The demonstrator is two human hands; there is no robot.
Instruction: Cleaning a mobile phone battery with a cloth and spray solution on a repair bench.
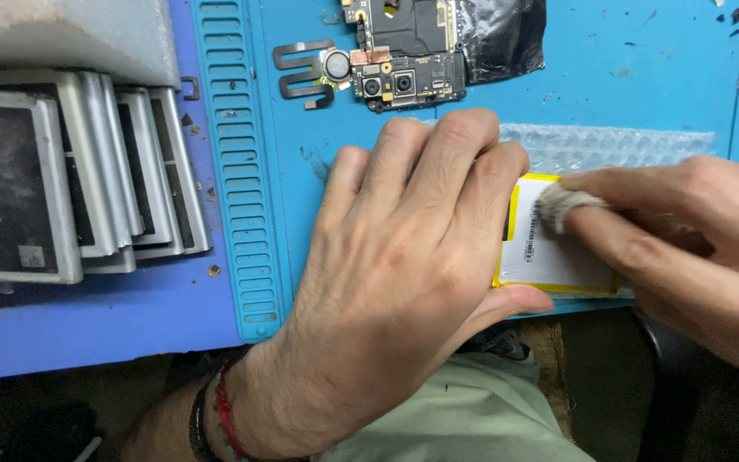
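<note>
The left hand [395,257] is lying flat over the left part of a flat phone battery [558,252], yellow-edged w/ a white label, fingers together and thumb hooking under its near edge, apparently pinning it so it isn't sliding. The battery is sitting at the near edge of the blue mat [643,77] on the bench, partly over a strip of bubble wrap [617,145], probably as padding.

The right hand [694,248] is coming in from the right, fingers closing narrow around a small greyish wad of cloth or cotton [568,205] and pressing it on the label's top-left area; looks like wiping, but the blur is making that hard to confirm.

Further back on the mat a phone circuit board [404,51] w/ two camera lenses is lying bare, w/ a black foil sheet [506,34] beside it and a flex cable [301,73] to its left, well apart from the hands. At left, a row of grey batteries [87,171] is leaning stacked, out of the way. The person's green clothing [464,411] is showing below the bench edge.
</note>
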